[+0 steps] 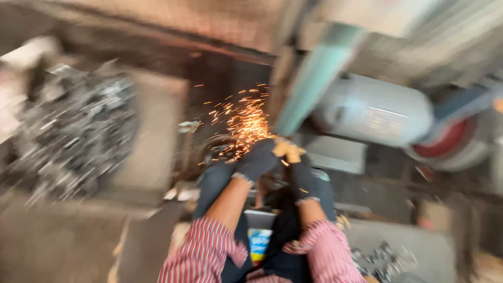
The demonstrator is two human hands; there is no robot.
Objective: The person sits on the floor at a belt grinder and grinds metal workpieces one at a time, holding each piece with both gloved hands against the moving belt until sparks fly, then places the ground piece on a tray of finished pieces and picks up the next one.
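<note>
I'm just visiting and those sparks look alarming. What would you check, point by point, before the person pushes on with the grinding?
1. Gloves on both hands: ok. Left hand and right hand wear dark gloves.
2. Both hands on the piece: cannot tell; they meet at the sparks, the piece is blurred.
3. Sparks fly away from the body: ok, they spray up and to the left.
4. Sleeves clear of the wheel: ok. The striped sleeves end well back.
5. Forearms covered: not ok, bare between glove and sleeve.
6. Metal scrap pile clear of the sparks: ok, it lies off to the left.
</note>
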